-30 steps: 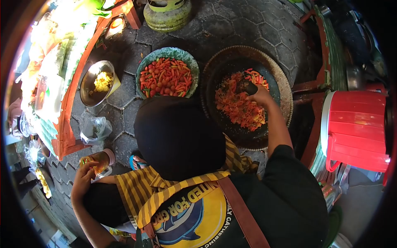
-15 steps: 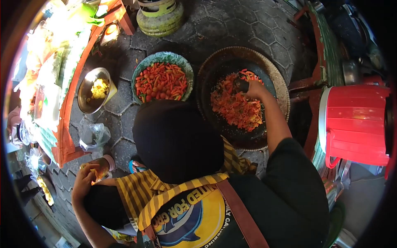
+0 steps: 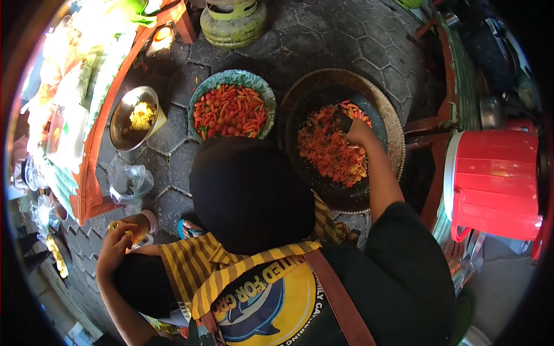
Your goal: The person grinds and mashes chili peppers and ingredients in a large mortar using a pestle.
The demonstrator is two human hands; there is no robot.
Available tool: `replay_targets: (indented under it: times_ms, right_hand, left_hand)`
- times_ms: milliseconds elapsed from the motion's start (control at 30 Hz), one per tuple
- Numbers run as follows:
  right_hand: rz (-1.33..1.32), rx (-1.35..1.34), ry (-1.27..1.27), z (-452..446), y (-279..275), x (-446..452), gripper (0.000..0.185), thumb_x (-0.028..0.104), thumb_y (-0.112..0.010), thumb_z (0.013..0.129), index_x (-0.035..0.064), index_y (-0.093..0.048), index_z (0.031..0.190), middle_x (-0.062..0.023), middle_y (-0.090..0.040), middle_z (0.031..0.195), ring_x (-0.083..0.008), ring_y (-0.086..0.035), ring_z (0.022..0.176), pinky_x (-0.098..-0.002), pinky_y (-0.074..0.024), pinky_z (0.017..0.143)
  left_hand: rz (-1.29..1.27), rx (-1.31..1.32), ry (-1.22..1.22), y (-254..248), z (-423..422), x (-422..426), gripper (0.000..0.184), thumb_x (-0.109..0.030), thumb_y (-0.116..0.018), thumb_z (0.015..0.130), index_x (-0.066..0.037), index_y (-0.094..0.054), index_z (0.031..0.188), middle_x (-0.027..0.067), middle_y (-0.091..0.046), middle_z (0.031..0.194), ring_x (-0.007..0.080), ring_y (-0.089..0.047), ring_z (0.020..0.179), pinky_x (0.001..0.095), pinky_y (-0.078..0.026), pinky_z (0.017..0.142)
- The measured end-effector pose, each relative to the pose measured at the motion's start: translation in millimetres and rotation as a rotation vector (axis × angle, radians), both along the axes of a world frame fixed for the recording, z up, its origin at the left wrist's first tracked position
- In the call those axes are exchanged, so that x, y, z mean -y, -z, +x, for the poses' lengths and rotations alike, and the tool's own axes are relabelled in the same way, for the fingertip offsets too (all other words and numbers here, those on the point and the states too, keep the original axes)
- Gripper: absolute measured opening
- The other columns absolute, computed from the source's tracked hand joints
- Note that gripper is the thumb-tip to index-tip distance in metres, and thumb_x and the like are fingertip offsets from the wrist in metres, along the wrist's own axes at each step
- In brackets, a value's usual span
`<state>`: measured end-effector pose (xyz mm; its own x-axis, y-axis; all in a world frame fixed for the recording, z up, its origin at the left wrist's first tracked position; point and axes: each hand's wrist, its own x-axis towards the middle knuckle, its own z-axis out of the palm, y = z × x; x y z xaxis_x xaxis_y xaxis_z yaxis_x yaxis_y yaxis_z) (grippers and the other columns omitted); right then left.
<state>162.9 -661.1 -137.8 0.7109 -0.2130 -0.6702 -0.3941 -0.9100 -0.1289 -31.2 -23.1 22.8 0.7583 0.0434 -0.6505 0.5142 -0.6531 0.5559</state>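
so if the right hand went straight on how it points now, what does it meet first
Most likely the crushed red mix, met by the dark pestle that the right hand holds; beyond lies the dark bowl. Depth is hard to judge from above.

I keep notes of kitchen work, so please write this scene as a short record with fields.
right hand: grips a dark pestle at the crushed red mixture
left hand: near a jar; grip unclear
dark dish: holds the mixture and some whole chillies
patterned green bowl: red chillies and small round red fruits
metal bowl: yellow food
ground: dark paving
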Motion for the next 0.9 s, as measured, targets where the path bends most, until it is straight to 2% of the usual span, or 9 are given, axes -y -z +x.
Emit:
replay_targets:
  times_ms: [167,233,300,367,467,567,700,767,900]
  right_hand:
    - [-0.317,0.287,-0.019,-35.3,117.1,-26.8,0.055,0.02,-0.067,0.074,-0.0004,-0.044,0.12,-0.0224,-0.063,0.098,-0.0359,-0.062,0.093,-0.0458,-0.0478,0.078]
    - [-0.269,0.345,-0.002,-14.2,84.7,-21.0,0.063,0.014,-0.069,0.069,0.0027,-0.044,0.125,-0.0229,-0.063,0.099,-0.0319,-0.064,0.086,-0.0399,-0.0515,0.072]
    - [-0.07,-0.258,-0.087,24.7,51.4,-4.0,0.046,0.012,-0.069,0.066,0.0017,-0.057,0.109,-0.0215,-0.065,0.095,-0.0313,-0.065,0.083,-0.039,-0.0517,0.071]
    - [0.032,-0.243,-0.014,27.7,33.2,4.7,0.037,0.012,-0.07,0.063,0.0005,-0.063,0.097,-0.0215,-0.065,0.09,-0.0302,-0.065,0.08,-0.0394,-0.0519,0.068]
    - [-0.207,0.162,-0.07,-4.1,14.4,-15.5,0.052,0.013,-0.069,0.068,-0.0041,-0.05,0.113,-0.0195,-0.064,0.095,-0.03,-0.064,0.088,-0.0407,-0.0507,0.074]
    - [-0.332,0.239,-0.083,-40.3,92.2,-40.5,0.055,0.015,-0.069,0.07,-0.0041,-0.044,0.116,-0.0197,-0.063,0.099,-0.0304,-0.063,0.091,-0.0421,-0.0498,0.076]
    - [-0.195,0.174,0.019,-6.2,67.3,-22.1,0.061,0.012,-0.071,0.067,-0.0045,-0.044,0.119,-0.0215,-0.062,0.102,-0.0315,-0.063,0.09,-0.0411,-0.0502,0.075]
    - [0.025,-0.281,-0.091,27.1,48.5,4.5,0.065,0.011,-0.072,0.066,-0.0046,-0.042,0.121,-0.0226,-0.062,0.102,-0.033,-0.063,0.09,-0.04,-0.0506,0.075]
    - [-0.017,-0.152,0.041,9.0,19.9,-7.8,0.063,0.009,-0.072,0.067,-0.0045,-0.041,0.12,-0.023,-0.062,0.098,-0.0342,-0.063,0.089,-0.0404,-0.0509,0.074]
  left_hand:
    - [-0.032,-0.075,-0.016,-5.8,3.7,6.0,0.026,-0.011,-0.046,0.085,-0.001,-0.06,0.105,0.002,-0.054,0.079,0.0094,-0.05,0.068,0.0237,-0.042,0.063]
    - [-0.022,-0.063,0.008,-6.5,4.9,4.4,0.026,-0.011,-0.046,0.085,-0.001,-0.06,0.106,0.0019,-0.054,0.079,0.0092,-0.049,0.068,0.0236,-0.042,0.063]
    - [-0.052,-0.032,-0.036,-2.4,10.4,7.2,0.026,-0.011,-0.046,0.086,-0.001,-0.06,0.106,0.001,-0.054,0.078,0.0087,-0.048,0.067,0.023,-0.041,0.062]
    - [-0.018,0.003,0.023,-9.6,14.0,12.6,0.026,-0.01,-0.046,0.086,-0.001,-0.06,0.106,0.001,-0.054,0.078,0.0087,-0.048,0.067,0.0229,-0.04,0.061]
    - [0.001,-0.026,0.026,-11.8,6.1,11.4,0.026,-0.01,-0.045,0.086,0.0,-0.059,0.106,0.0011,-0.054,0.078,0.0086,-0.048,0.066,0.0229,-0.041,0.062]
    - [-0.029,-0.08,-0.034,-7.1,2.5,7.6,0.027,-0.011,-0.045,0.086,0.001,-0.059,0.105,0.0014,-0.054,0.077,0.0086,-0.048,0.066,0.0231,-0.041,0.062]
    - [-0.041,-0.05,-0.016,-5.2,6.6,4.8,0.027,-0.011,-0.045,0.086,0.001,-0.059,0.106,0.0014,-0.053,0.075,0.0083,-0.048,0.067,0.0231,-0.041,0.062]
    - [-0.046,-0.035,-0.006,-7.5,10.3,6.4,0.027,-0.01,-0.045,0.086,0.001,-0.059,0.106,0.0015,-0.053,0.075,0.0083,-0.049,0.068,0.023,-0.041,0.062]
    - [-0.02,-0.035,-0.002,-11.1,1.0,8.8,0.027,-0.011,-0.046,0.086,0.0,-0.059,0.106,0.0006,-0.052,0.076,0.0081,-0.048,0.068,0.0221,-0.04,0.062]
